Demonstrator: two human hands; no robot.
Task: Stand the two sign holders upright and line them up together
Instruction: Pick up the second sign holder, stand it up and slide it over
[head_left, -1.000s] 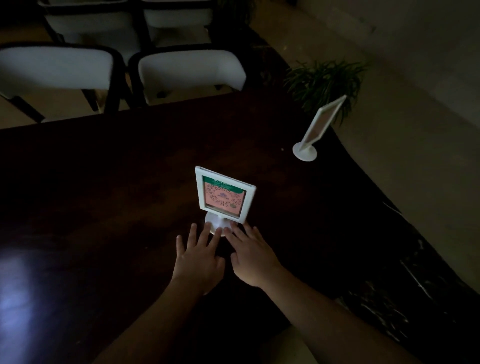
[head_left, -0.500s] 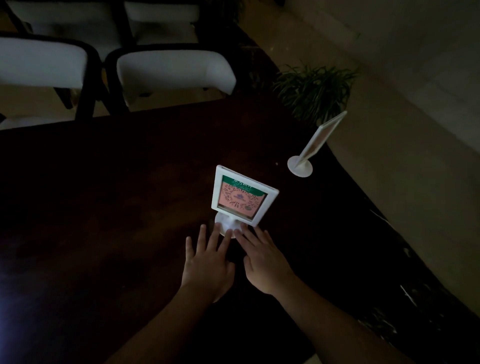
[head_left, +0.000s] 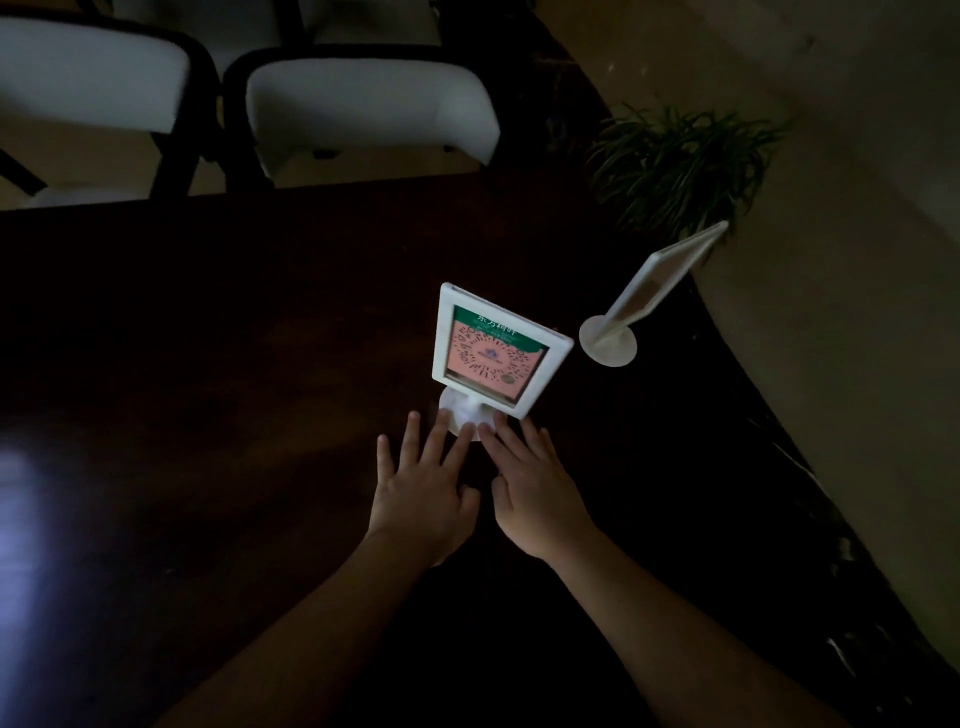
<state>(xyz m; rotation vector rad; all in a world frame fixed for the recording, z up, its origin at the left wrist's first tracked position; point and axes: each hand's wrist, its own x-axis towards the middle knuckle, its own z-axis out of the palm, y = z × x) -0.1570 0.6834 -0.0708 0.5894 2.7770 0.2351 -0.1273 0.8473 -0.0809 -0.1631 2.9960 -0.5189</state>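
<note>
A white sign holder (head_left: 493, 353) with a pink and green card stands upright on the dark table (head_left: 208, 364), facing me. Its round base sits just under my fingertips. My left hand (head_left: 423, 491) lies flat with fingers spread, fingertips touching the base. My right hand (head_left: 535, 486) lies flat beside it, fingertips on the base's right side. A second white sign holder (head_left: 654, 291) stands upright further right near the table's edge, seen edge-on on its round base.
Two white chairs with black frames (head_left: 363, 109) stand behind the table's far edge. A green potted plant (head_left: 680, 161) sits on the floor beyond the table's right corner. The table's right edge curves down past the second holder. The room is dim.
The near sign holder has slid to the right with both hands on its base, closing the gap to the second holder. The view has shifted with it.
</note>
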